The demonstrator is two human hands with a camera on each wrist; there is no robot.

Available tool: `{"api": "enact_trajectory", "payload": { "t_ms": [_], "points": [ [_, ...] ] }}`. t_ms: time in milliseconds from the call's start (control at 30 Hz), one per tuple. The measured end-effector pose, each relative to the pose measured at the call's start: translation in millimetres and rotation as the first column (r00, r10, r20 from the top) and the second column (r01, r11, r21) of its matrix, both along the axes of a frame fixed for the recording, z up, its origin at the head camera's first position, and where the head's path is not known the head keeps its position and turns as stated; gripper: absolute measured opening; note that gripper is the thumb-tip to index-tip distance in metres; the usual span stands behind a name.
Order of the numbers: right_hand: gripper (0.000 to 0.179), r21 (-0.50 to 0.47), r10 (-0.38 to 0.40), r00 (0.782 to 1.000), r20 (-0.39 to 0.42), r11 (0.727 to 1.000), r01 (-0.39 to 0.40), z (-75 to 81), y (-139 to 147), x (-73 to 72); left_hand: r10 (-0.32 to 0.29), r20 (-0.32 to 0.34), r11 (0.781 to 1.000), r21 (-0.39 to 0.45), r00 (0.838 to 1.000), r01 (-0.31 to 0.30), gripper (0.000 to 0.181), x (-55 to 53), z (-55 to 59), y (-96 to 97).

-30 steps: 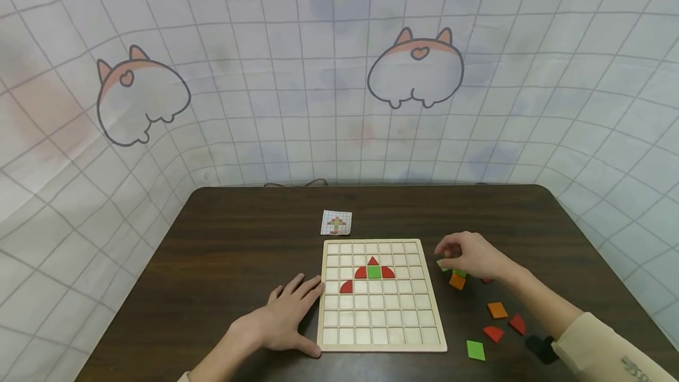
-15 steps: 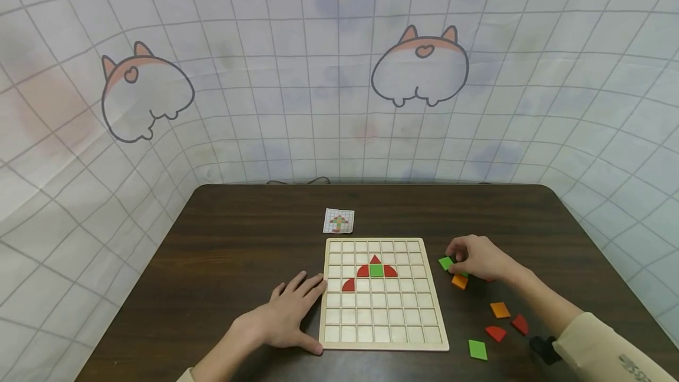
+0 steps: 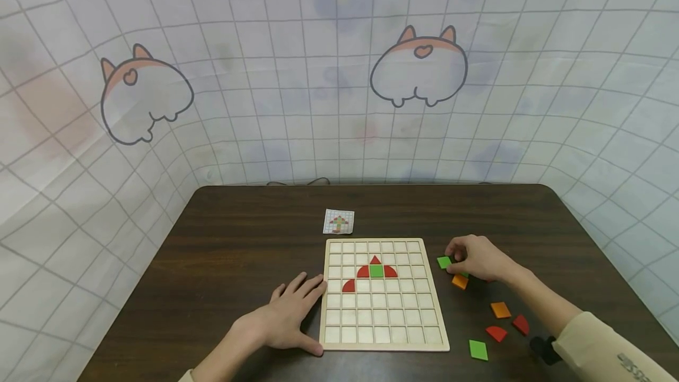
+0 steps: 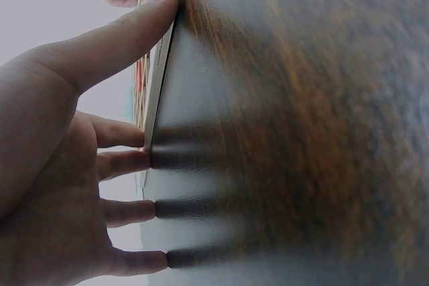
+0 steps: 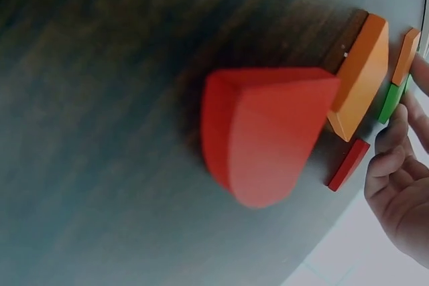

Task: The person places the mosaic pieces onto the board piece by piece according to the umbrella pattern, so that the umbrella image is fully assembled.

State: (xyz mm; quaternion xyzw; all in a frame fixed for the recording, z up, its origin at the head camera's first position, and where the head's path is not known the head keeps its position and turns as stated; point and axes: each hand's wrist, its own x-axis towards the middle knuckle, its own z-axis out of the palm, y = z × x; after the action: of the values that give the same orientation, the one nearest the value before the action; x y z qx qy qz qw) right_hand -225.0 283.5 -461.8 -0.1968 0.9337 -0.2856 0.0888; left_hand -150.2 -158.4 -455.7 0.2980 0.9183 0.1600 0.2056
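Observation:
In the head view my left hand (image 3: pixel 286 317) lies with fingers spread at the left edge of the wooden grid board (image 3: pixel 440 343). Its thumb touches the lower left corner. The board bears a red triangle (image 3: pixel 375 260), a green square (image 3: pixel 376 271) and several red quarter-circle tiles (image 3: pixel 348 286). Right of the board, my right hand (image 3: pixel 480 255) bends its fingers over a small pile. Thumb and forefinger pinch the edge of a green square tile (image 3: pixel 444 262). An orange square tile (image 3: pixel 460 281) and a second green one (image 5: pixel 389 104) lie under and beside the hand, partly hidden.
A small picture card (image 3: pixel 338 221) lies behind the board. Near the right forearm are an orange tile (image 3: pixel 500 310), red quarter-circles (image 3: pixel 496 333) and a green square (image 3: pixel 478 350) on the dark table (image 3: pixel 239 223). A patterned curtain (image 3: pixel 297 134) surrounds the table.
My right hand has shifted slightly right from the green tile's far side. The green tile has turned a little at the fingertips. My left hand stays at the board.

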Motion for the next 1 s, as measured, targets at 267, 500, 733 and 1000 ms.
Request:
{"api": "enact_trajectory", "payload": {
  "t_ms": [267,500,733,1000],
  "points": [
    [0.023,0.002,-0.008,1.000,-0.014,1.000,0.008,-3.2,-0.7,-1.7,0.002,-0.004,1.000,-0.008,1.000,-0.002,0.115,-1.3,-0.8,0.5],
    [0.021,0.009,-0.022,1.000,-0.017,1.000,0.022,-5.0,-0.6,-1.9,0.002,0.003,1.000,-0.011,1.000,-0.002,0.115,-0.9,-1.4,0.0],
    [0.025,-0.020,-0.039,0.999,-0.012,0.999,0.039,-1.8,0.8,-0.9,0.006,0.011,1.000,-0.006,1.000,-0.006,0.115,0.2,-0.9,0.2],
    [0.025,-0.049,-0.037,0.999,-0.029,0.998,0.035,3.6,-2.2,-0.3,0.003,0.008,1.000,0.003,1.000,-0.003,0.115,-0.4,-0.4,0.1]
  ]
}}
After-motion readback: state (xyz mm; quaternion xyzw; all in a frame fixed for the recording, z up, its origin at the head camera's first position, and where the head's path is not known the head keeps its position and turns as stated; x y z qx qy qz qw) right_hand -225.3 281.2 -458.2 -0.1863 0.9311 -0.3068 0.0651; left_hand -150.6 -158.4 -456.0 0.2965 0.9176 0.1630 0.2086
